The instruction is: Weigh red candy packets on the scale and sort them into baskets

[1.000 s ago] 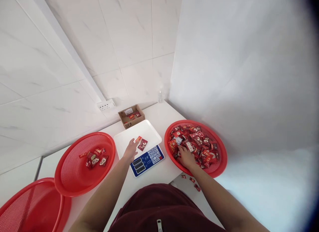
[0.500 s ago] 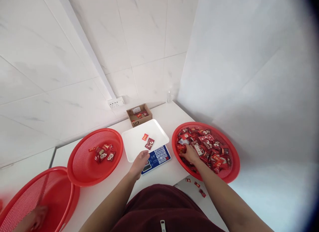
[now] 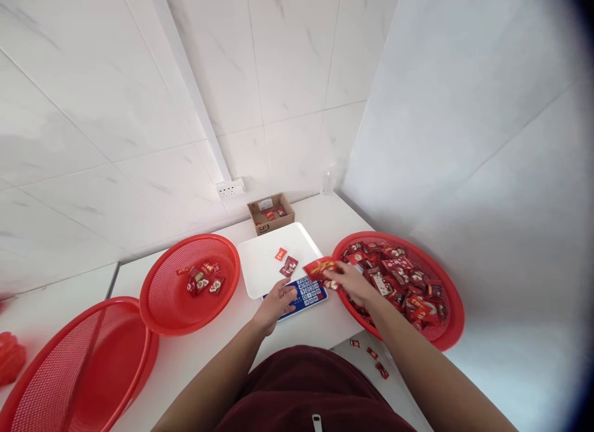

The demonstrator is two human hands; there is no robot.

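My right hand (image 3: 353,283) grips a red wrapped snack packet (image 3: 319,268), held over the keypad of a blue-and-white weighing scale (image 3: 306,296). A smaller wrapped piece shows under its fingers, partly hidden. Near the front edge of the white weighing tray (image 3: 260,252), my left hand (image 3: 277,305) hovers with fingers apart and holds nothing. On that tray lie a small red packet (image 3: 281,254) and a dark red packet (image 3: 288,267). To the right stands a red mesh basket (image 3: 452,296) heaped with red wrapped packets (image 3: 394,277).
Left of the scale, another red basket (image 3: 158,296) holds several packets. A larger red basket (image 3: 139,382) stands nearer left. A cardboard box (image 3: 271,224) with packets sits behind the tray, by a clear bottle (image 3: 328,181). Several packets (image 3: 372,353) lie below the table's edge.
My right hand has come up out of the heaped basket and moved left with a red packet. My left hand's fingers have spread. Another person's hand has left the lower-left basket.
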